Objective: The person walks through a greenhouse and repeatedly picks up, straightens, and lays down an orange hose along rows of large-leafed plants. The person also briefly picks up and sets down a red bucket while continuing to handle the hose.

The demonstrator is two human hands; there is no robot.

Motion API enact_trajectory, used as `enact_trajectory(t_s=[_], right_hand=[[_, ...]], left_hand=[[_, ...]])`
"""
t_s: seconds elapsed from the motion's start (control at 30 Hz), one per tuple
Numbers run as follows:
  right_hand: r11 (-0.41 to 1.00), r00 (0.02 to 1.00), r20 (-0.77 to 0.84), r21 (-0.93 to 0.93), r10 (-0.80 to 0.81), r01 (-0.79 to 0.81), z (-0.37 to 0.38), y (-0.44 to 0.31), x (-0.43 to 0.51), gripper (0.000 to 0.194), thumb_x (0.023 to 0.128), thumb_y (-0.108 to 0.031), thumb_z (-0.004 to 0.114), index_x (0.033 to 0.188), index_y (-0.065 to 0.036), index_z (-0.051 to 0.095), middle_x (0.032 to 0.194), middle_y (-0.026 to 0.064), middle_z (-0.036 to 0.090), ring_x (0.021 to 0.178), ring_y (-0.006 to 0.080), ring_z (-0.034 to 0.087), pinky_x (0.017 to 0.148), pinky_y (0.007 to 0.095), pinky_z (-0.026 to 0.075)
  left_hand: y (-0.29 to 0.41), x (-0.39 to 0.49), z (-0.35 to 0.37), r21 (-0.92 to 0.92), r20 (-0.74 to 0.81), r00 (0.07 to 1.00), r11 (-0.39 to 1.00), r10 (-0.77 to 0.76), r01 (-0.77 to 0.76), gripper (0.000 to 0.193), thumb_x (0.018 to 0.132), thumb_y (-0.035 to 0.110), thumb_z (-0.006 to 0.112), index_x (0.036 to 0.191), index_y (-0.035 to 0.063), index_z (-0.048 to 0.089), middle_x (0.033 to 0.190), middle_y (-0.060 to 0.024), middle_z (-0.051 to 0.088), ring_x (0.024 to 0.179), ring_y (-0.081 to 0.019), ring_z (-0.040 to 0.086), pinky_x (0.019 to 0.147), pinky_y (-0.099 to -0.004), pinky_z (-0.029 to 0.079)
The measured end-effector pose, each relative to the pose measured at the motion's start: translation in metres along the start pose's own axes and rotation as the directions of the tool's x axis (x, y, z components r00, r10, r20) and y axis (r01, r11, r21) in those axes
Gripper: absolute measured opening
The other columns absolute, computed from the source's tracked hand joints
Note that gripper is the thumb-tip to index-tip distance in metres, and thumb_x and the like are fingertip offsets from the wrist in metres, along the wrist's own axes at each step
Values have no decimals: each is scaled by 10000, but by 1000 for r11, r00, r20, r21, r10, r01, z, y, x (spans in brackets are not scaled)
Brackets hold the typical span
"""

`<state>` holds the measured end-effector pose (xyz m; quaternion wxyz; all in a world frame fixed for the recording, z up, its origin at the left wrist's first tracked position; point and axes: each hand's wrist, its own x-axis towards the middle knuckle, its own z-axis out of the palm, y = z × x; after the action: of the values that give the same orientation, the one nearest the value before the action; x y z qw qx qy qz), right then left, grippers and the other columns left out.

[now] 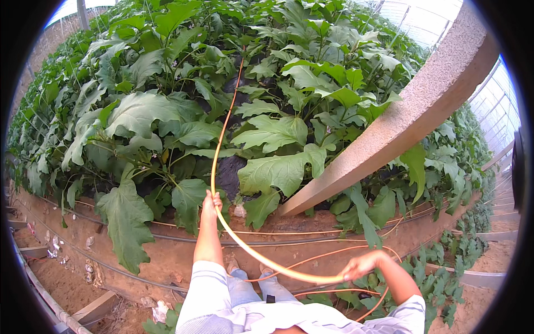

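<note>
An orange hose point(258, 254) sags in a curve between my two hands. My left hand point(212, 201) is closed around it at the edge of the plant bed. Beyond that hand the hose runs away from me, up a narrow gap lined with dark plastic film point(230, 173) between leafy plants. My right hand point(358, 266) grips the hose low on the right, near my body. Looser loops of the hose lie on the ground below and behind my right hand. Broad lobed leaves point(271, 171) of what look like eggplant plants flank the gap.
A slanting concrete post point(392, 121) rises at the right of the gap. A dark pipe point(267, 242) and thin lines run along the soil bed's edge. More plants point(438, 259) grow at lower right. Wooden beams point(94, 307) and litter lie at lower left. My feet stand on bare soil.
</note>
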<state>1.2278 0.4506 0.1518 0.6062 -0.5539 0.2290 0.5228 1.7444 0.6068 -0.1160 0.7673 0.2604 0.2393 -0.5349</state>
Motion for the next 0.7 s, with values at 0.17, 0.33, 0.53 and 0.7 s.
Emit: enact_trajectory(t_s=[0.17,0.33,0.53,0.7], right_hand=[[515,499,-849,-353,174,-781,-94,49,91,351,823,-252,543,1129,-85,583,1058,151,609,995,270,583,853,367,455],[983,830,-558,166,26,81,-87,-72,263,620,798,-637,454,802,-36,604,696,87,545,579,163,489,514,326,428],[651,740,-671,545,-40,529,-37,-145,288,345,906,-370,451,943,-52,580,679,48,532,540,117,467,435,294,374],[828,620,-601,-135,-505,544,32,-93,189,225,896,-196,461,1013,-45,581,659,-10,503,547,57,397,477,249,356]], left_hand=[[-105,-66,-33,48,-45,980,980,193,-191,232,942,300,371,839,104,439,580,40,370,451,-58,345,403,-187,334],[-262,-184,4,281,178,939,929,-295,239,276,908,333,446,999,73,464,957,-78,582,825,-202,562,714,-390,475],[-319,-237,0,778,254,628,541,-736,319,605,862,273,554,1346,53,265,1281,-126,423,1162,-244,423,907,-336,406],[-215,-114,-25,1,164,828,840,-536,543,445,875,437,347,1003,30,473,1061,-239,539,981,-364,545,857,-532,408]])
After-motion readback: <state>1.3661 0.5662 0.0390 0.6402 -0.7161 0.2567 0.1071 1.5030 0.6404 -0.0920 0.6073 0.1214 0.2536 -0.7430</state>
